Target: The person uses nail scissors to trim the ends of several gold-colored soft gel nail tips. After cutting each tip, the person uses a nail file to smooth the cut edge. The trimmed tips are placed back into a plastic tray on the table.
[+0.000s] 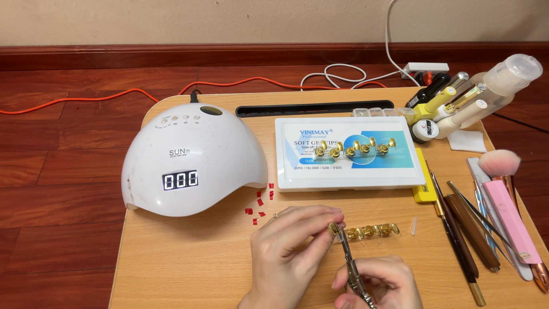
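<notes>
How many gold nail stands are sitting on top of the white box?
5, in a row on the lid of the white box, left to right. None looks hidden.

Rose-gold pen tip and both wrists past the frame's edge; clear nail tip mostly behind fingers.

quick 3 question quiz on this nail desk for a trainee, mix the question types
1. True or false: the white dome lamp sits left of the flat white box.
2. What does the right hand hold? A) the pink brush B) a metal clipper C) a bottle
3. What small scraps lie beside the lamp's right edge?

Key
1. True.
2. B: the metal clipper meets a clear nail tip on the gold stand pinched by the left hand.
3. Red scraps on the wooden table.
</notes>
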